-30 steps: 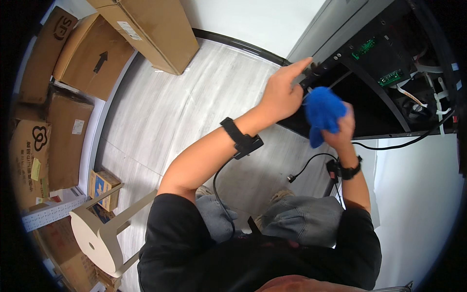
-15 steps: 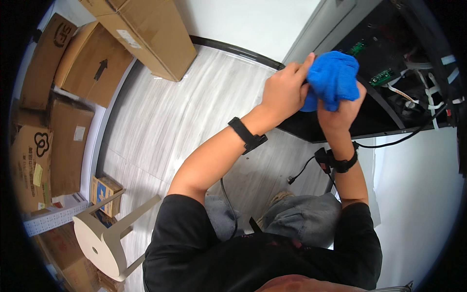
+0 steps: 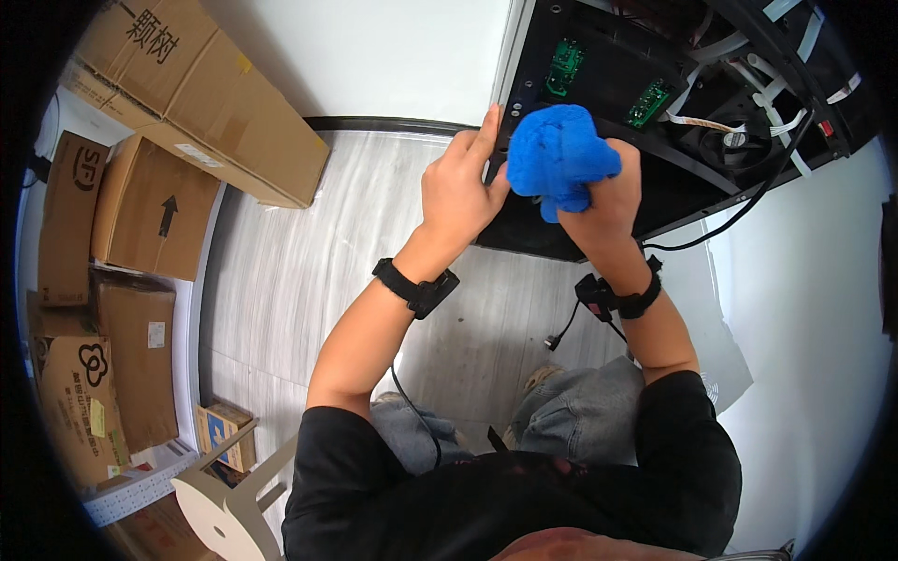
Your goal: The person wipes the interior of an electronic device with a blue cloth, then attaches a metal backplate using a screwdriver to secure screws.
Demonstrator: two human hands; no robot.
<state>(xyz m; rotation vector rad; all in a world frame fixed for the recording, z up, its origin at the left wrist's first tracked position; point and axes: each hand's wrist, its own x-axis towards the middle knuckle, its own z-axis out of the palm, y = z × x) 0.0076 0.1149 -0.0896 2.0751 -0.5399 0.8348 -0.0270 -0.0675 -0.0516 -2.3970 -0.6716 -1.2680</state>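
A bunched blue cloth [image 3: 559, 154] is gripped in my right hand [image 3: 610, 198], whose fingers are partly covered by it. It sits in front of the black inner frame of an opened cabinet [image 3: 524, 229]. My left hand [image 3: 454, 187] rests at the cabinet's left edge, index finger stretched along it and thumb apart, close to the cloth. The other left fingers are partly hidden. Inside the cabinet are green circuit boards [image 3: 564, 67], white ribbon cables [image 3: 700, 122] and a round fan [image 3: 736, 140]. Black straps with small boxes circle both wrists.
A black cable [image 3: 739, 217] runs from the cabinet past my right forearm. Cardboard boxes [image 3: 140, 365] fill a shelf at left, and a tall carton [image 3: 224, 112] stands behind. A beige stool [image 3: 220, 514] is at lower left. A small plug [image 3: 552, 342] lies above the floor near my legs.
The view has shifted, so the cabinet shows farther left. Both hands and the cloth have moved left in the picture; my left hand now sits against the cabinet edge, slightly apart from the cloth.
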